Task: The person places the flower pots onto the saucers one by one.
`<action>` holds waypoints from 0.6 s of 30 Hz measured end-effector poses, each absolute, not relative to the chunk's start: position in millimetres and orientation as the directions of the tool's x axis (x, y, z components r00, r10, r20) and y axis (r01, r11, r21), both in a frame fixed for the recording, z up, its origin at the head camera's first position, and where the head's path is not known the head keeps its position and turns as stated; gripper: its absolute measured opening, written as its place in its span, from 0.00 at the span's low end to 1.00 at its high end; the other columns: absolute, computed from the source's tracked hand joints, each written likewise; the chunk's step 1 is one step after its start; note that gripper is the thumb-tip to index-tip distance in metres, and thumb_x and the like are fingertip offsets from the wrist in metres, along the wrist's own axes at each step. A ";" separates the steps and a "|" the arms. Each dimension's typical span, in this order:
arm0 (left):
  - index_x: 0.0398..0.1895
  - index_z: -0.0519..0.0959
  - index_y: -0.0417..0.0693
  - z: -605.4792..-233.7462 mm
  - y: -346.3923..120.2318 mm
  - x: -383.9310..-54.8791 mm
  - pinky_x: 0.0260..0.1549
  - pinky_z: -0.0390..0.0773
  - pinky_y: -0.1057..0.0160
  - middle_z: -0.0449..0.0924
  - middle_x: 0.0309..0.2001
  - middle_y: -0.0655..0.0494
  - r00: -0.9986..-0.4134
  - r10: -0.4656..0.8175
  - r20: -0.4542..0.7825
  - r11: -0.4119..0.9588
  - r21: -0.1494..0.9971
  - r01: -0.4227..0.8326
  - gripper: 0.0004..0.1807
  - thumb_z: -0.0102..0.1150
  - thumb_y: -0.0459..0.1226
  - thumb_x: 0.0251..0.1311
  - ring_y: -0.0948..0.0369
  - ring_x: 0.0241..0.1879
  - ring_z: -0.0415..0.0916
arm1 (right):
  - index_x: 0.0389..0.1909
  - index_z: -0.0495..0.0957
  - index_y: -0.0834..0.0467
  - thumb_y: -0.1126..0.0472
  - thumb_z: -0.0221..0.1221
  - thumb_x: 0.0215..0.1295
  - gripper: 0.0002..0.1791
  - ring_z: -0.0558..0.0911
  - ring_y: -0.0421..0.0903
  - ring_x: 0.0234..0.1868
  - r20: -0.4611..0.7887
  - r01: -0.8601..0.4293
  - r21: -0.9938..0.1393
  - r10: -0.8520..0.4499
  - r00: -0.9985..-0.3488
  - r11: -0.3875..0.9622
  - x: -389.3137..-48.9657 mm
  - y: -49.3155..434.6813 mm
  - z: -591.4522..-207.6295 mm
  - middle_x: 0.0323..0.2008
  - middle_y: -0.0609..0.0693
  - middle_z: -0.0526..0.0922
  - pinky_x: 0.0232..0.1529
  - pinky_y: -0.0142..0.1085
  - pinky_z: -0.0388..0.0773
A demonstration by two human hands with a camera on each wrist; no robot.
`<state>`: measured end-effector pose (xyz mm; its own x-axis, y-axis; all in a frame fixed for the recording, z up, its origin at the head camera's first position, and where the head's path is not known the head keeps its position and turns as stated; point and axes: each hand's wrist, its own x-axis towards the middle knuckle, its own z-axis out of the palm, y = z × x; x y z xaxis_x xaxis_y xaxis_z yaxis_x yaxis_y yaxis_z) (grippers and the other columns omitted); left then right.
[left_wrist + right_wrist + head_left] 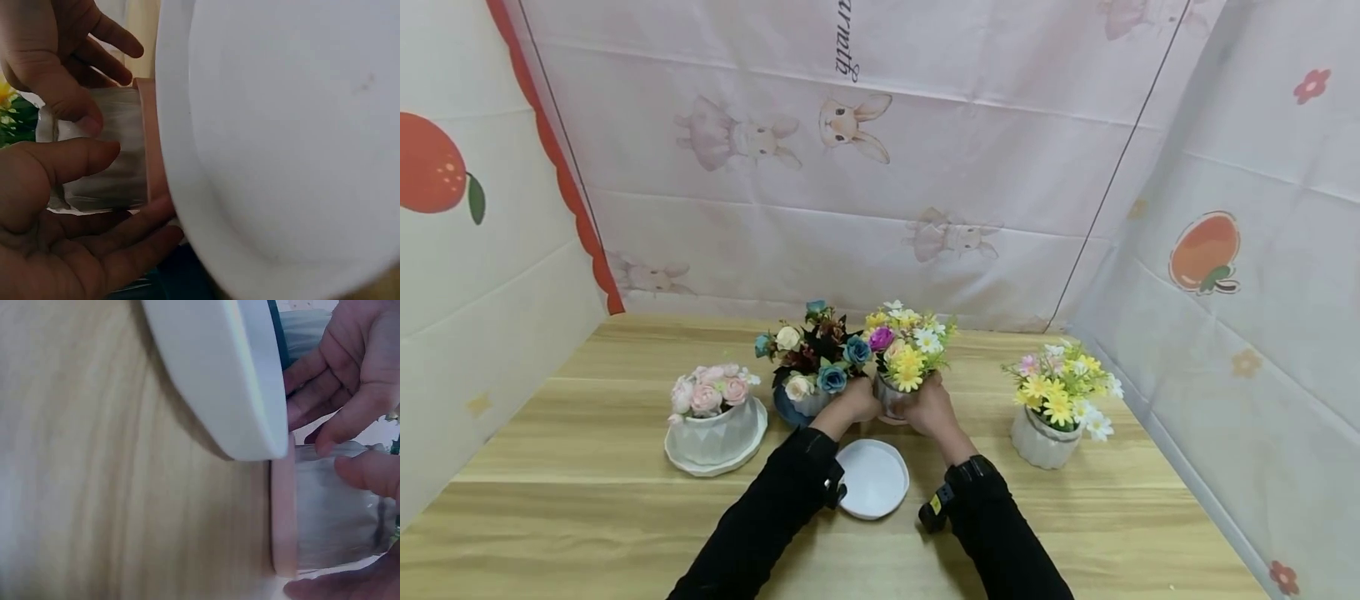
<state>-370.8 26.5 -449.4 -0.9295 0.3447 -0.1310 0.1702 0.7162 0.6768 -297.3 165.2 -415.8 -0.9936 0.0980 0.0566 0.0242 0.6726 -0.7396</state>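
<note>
Both hands are at a pale ribbed flowerpot point(890, 398) filled with yellow, white and purple artificial flowers point(907, 350). My left hand point(859, 400) holds its left side, the thumb along the wall and the fingers curving round low near the base. On the opposite side, my right hand point(931, 407) grips the pot, thumb on the near wall. The pot's base meets a pink saucer point(283, 512). Close in front of the hands lies a white plate point(872, 479), which fills much of the left wrist view.
Left of the hands, a pot of blue and cream roses point(823, 367) stands on a blue saucer point(784, 407). Farther left, pink roses point(711, 392) fill a white pot on a white saucer point(703, 469). A pot with yellow daisies point(1047, 442) stands at the right on the wooden table point(587, 508).
</note>
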 end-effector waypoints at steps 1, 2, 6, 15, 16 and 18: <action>0.53 0.70 0.30 -438.9 25.0 -360.5 0.38 0.75 0.56 0.73 0.49 0.39 -0.928 0.352 -0.124 0.705 0.687 0.176 0.28 0.65 0.34 0.50 0.50 0.44 0.73 | 0.65 0.40 0.79 0.57 0.68 0.49 0.56 0.71 0.63 0.54 0.042 0.035 -0.724 0.094 -0.995 0.689 -296.4 166.2 -414.4 0.53 0.75 0.67 0.50 0.49 0.71; 0.53 0.70 0.29 -430.6 23.7 -352.3 0.40 0.75 0.56 0.73 0.49 0.38 -0.924 0.363 -0.117 0.696 0.693 0.186 0.28 0.66 0.33 0.49 0.49 0.46 0.72 | 0.65 0.40 0.78 0.57 0.68 0.49 0.56 0.72 0.63 0.53 0.029 0.041 -0.703 0.086 -0.996 0.710 -295.5 167.4 -413.2 0.53 0.75 0.68 0.50 0.49 0.71; 0.51 0.72 0.31 -404.2 16.2 -326.3 0.44 0.74 0.54 0.75 0.47 0.39 -0.890 0.450 -0.070 0.662 0.695 0.280 0.25 0.65 0.34 0.51 0.47 0.47 0.73 | 0.64 0.49 0.76 0.57 0.68 0.50 0.50 0.75 0.61 0.48 -0.016 0.028 -0.600 0.023 -1.000 0.800 -290.1 173.3 -406.2 0.50 0.72 0.71 0.46 0.48 0.73; 0.49 0.74 0.36 -399.3 3.2 -316.0 0.38 0.74 0.56 0.77 0.45 0.43 -0.790 0.603 -0.110 0.703 0.543 0.460 0.21 0.66 0.35 0.52 0.53 0.42 0.74 | 0.51 0.73 0.68 0.58 0.68 0.49 0.29 0.78 0.57 0.42 -0.059 -0.071 -0.460 -0.110 -0.992 0.885 -276.2 184.3 -391.2 0.42 0.62 0.79 0.40 0.46 0.75; 0.50 0.74 0.36 -398.4 2.7 -314.9 0.37 0.74 0.56 0.77 0.45 0.43 -0.786 0.605 -0.125 0.711 0.529 0.463 0.22 0.66 0.36 0.53 0.53 0.43 0.74 | 0.51 0.74 0.67 0.59 0.68 0.50 0.28 0.78 0.56 0.41 -0.057 -0.081 -0.439 -0.118 -0.991 0.895 -275.2 185.3 -390.7 0.41 0.61 0.80 0.40 0.46 0.75; 0.50 0.74 0.36 -396.5 1.8 -310.9 0.36 0.74 0.57 0.77 0.43 0.44 -0.784 0.603 -0.149 0.731 0.498 0.467 0.22 0.65 0.38 0.54 0.53 0.41 0.74 | 0.51 0.73 0.68 0.59 0.67 0.50 0.28 0.78 0.56 0.42 -0.056 -0.094 -0.404 -0.127 -0.990 0.910 -272.8 186.8 -390.5 0.41 0.61 0.80 0.42 0.46 0.75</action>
